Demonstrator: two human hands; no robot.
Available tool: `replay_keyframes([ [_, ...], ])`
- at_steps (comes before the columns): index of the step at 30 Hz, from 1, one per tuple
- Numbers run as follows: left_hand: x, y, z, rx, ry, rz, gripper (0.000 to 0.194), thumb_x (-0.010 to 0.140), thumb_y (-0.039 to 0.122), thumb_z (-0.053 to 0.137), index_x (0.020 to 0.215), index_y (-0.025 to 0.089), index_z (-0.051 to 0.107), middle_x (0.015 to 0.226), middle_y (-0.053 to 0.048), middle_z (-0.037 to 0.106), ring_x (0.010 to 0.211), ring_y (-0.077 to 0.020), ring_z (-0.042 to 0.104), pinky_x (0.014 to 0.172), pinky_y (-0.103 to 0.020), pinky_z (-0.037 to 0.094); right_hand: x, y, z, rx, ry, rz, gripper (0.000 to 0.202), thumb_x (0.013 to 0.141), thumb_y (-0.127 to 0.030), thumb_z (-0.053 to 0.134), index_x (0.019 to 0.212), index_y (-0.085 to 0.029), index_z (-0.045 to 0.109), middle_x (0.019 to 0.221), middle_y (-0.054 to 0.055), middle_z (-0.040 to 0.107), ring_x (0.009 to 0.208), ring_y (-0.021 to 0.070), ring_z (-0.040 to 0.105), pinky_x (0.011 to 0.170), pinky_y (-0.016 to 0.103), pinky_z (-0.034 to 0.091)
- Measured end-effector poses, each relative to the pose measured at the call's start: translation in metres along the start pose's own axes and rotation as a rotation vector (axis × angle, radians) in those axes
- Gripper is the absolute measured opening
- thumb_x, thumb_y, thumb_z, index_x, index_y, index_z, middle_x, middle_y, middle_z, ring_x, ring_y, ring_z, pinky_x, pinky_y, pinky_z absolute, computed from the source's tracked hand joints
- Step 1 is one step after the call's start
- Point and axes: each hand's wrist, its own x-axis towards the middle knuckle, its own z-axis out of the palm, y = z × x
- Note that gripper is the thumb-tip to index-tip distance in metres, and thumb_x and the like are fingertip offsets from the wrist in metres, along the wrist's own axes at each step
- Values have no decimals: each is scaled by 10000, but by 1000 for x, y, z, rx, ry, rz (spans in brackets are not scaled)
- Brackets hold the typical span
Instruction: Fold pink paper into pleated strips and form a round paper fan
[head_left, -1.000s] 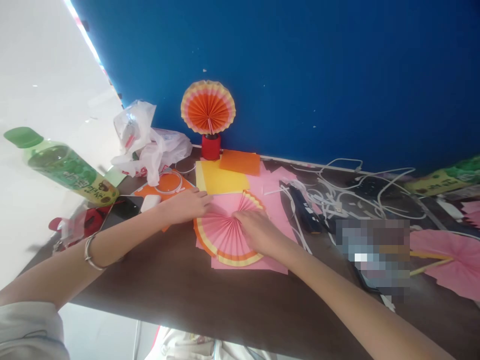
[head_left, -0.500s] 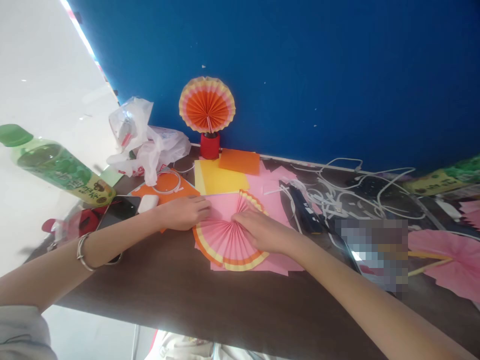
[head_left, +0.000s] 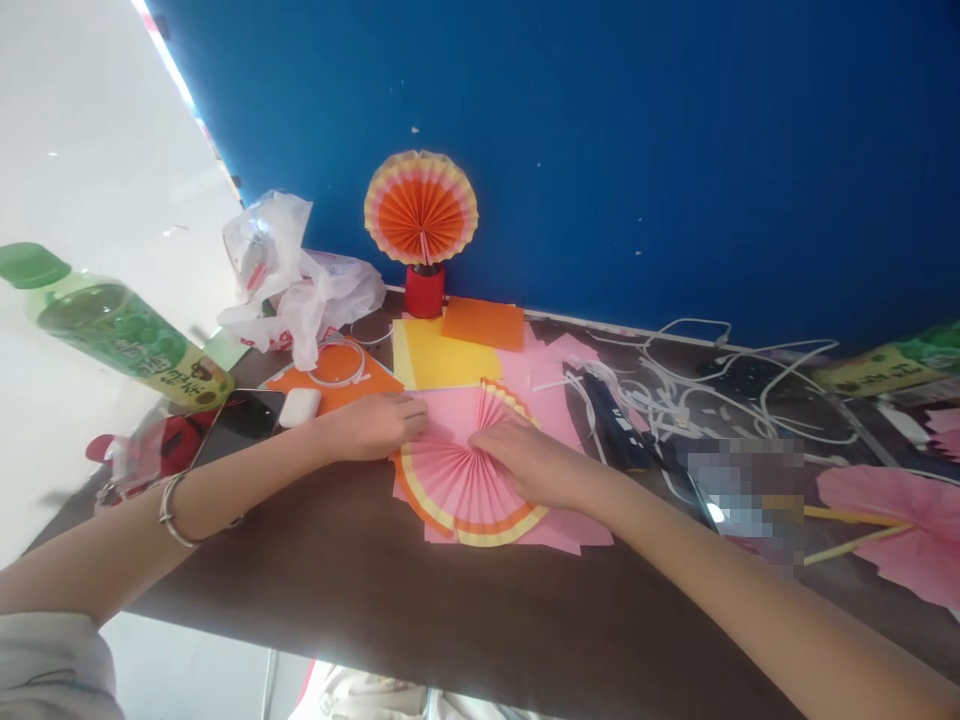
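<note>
A pleated pink paper fan (head_left: 457, 484) with an orange and yellow rim lies partly spread on pink paper sheets (head_left: 559, 415) at the middle of the table. My right hand (head_left: 525, 460) covers its right side, fingers closed on the folds near its centre. At the fan's upper left edge rests my left hand (head_left: 382, 425), its fingers curled together and pressed down; what they grip, if anything, is hidden. Yellow paper (head_left: 450, 355) and orange paper (head_left: 484, 324) lie just behind the hands.
A round orange fan (head_left: 421, 210) stands in a red holder (head_left: 425, 292) by the blue wall. Left are a green bottle (head_left: 127, 335), plastic bags (head_left: 300, 285), a phone (head_left: 244, 420) and a white case (head_left: 301, 407). White cables (head_left: 667, 400) and pink fans (head_left: 900, 520) are right.
The whole view has shifted slightly, moving the scene a little to the right. Both hands keep nearly the same places on the fan.
</note>
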Motion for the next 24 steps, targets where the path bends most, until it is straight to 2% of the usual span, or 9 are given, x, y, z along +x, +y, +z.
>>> replay_keyframes([
  [3, 5, 3, -6, -180, -78, -116, 132, 876, 179, 380, 834, 159, 504, 859, -51, 548, 715, -140, 529, 571, -237, 368, -1, -1, -1, 10, -8, 4, 220, 808, -140, 482, 981, -165, 615, 906, 110, 649, 836, 233, 591, 651, 286, 439],
  [6, 10, 12, -6, -230, -157, -305, 115, 842, 143, 385, 855, 155, 499, 835, -62, 570, 669, -148, 541, 517, -236, 343, -2, -1, -1, 28, -20, 20, 209, 813, -148, 482, 977, -163, 612, 888, 109, 637, 831, 226, 585, 650, 282, 444],
  [9, 12, 20, -1, -329, -160, -423, 151, 850, 160, 373, 870, 153, 523, 806, -66, 609, 661, -156, 556, 525, -237, 355, -4, 0, -1, 51, -28, 24, 222, 813, -134, 474, 992, -164, 602, 903, 106, 623, 840, 217, 580, 643, 273, 445],
  [11, 13, 20, -1, -496, -134, -398, 192, 871, 203, 367, 886, 159, 553, 829, -55, 633, 713, -146, 573, 577, -225, 389, -4, 1, 0, 58, -30, 23, 231, 811, -122, 467, 995, -169, 597, 912, 101, 617, 847, 214, 579, 638, 269, 444],
  [13, 14, 13, -4, -673, -139, -313, 220, 875, 247, 387, 914, 160, 586, 852, -44, 645, 731, -129, 576, 608, -206, 405, -5, 1, 1, 58, -34, 20, 236, 805, -117, 470, 1000, -173, 591, 915, 98, 614, 849, 214, 578, 630, 265, 442],
  [16, 17, -1, -13, -873, -286, -174, 248, 859, 272, 423, 930, 149, 626, 786, -28, 644, 643, -103, 551, 565, -184, 393, -4, 2, 1, 49, -45, 15, 247, 798, -117, 479, 1017, -174, 580, 924, 99, 611, 846, 216, 579, 617, 257, 441],
  [19, 21, -12, -22, -903, -374, -192, 240, 837, 253, 437, 895, 150, 645, 735, -13, 628, 610, -99, 531, 539, -179, 375, -4, 2, 2, 35, -53, 31, 268, 796, -117, 477, 1044, -169, 565, 932, 105, 611, 824, 213, 581, 609, 254, 443],
  [24, 23, -15, -24, -824, -340, -194, 241, 826, 211, 419, 883, 163, 649, 789, -17, 643, 670, -110, 545, 582, -184, 384, -3, 1, 4, 14, -41, 43, 312, 787, -113, 485, 1091, -151, 542, 936, 120, 610, 832, 222, 582, 624, 266, 451],
])
